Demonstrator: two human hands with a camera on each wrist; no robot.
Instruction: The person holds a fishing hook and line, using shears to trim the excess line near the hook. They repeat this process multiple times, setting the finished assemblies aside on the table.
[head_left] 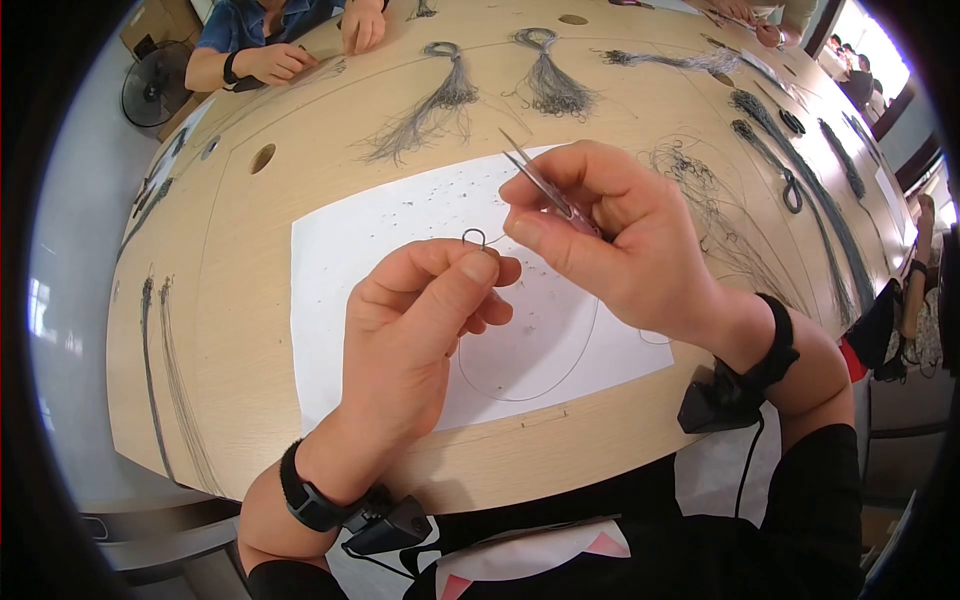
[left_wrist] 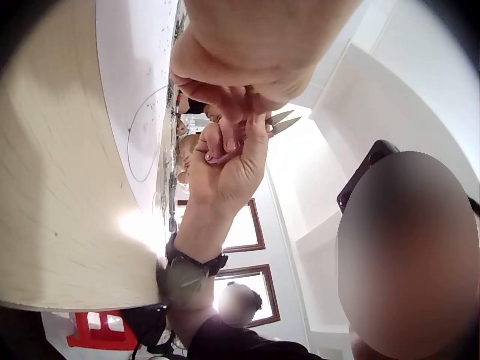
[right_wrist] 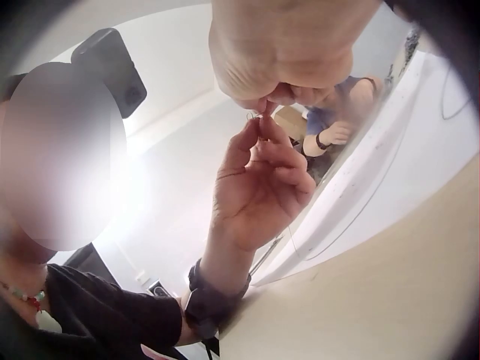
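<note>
My left hand (head_left: 415, 305) pinches a dark fish hook (head_left: 474, 233) between thumb and forefinger, its bend standing up above the fingertips. Across from it, my right hand (head_left: 635, 230) holds small scissors (head_left: 548, 186) with pinkish handles in the palm, their blades pointing up and to the left. The thumb and forefinger of that hand pinch a thin line running to the hook. A long loop of fishing line (head_left: 520, 400) hangs below the hands over a white sheet of paper (head_left: 340, 310). In the left wrist view the scissor blades (left_wrist: 283, 122) stick out past the fingers.
Small dark bits (head_left: 440, 195) are scattered on the paper. Bundles of line with hooks (head_left: 552, 85) lie across the wooden table (head_left: 240, 330), with a loose tangle (head_left: 715, 205) to the right. Another person's hands (head_left: 280, 65) work at the far side.
</note>
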